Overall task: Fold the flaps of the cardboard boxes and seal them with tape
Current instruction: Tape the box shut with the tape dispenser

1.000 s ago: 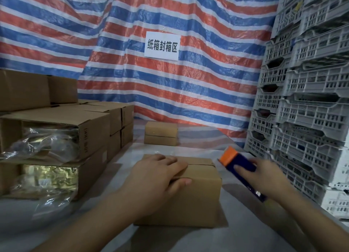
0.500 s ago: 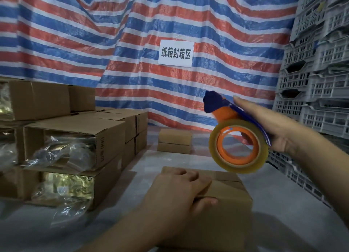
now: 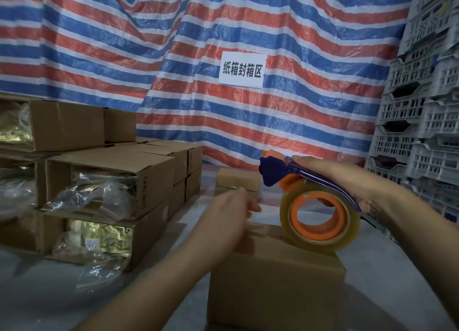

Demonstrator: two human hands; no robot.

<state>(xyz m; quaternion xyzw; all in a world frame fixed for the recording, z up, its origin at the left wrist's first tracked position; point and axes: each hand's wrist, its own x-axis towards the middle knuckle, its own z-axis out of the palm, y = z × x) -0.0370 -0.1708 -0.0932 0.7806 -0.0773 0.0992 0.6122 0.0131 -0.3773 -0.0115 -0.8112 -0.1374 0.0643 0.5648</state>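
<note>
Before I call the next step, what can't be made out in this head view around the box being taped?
- Left hand: motion-blurred, so contact with the closed brown cardboard box is unclear.
- Top seam: hidden behind that hand and the clear tape roll on its orange-and-blue dispenser.
- Right hand fingers: partly hidden behind the dispenser.
- Box bottom: cut off by the lower edge.

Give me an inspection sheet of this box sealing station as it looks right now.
Surface: grey table, covered by a sheet.
Job's things: cardboard box in front, flaps folded; tape dispenser resting on its top.
Clutter: open boxes with foil bags stacked left; small closed box behind.
Grippers: right hand grips the dispenser; left hand blurred above the box, fingers straight.
Cables: nothing seen.
Surroundings: striped tarp with a paper sign; grey crates stacked right.
</note>
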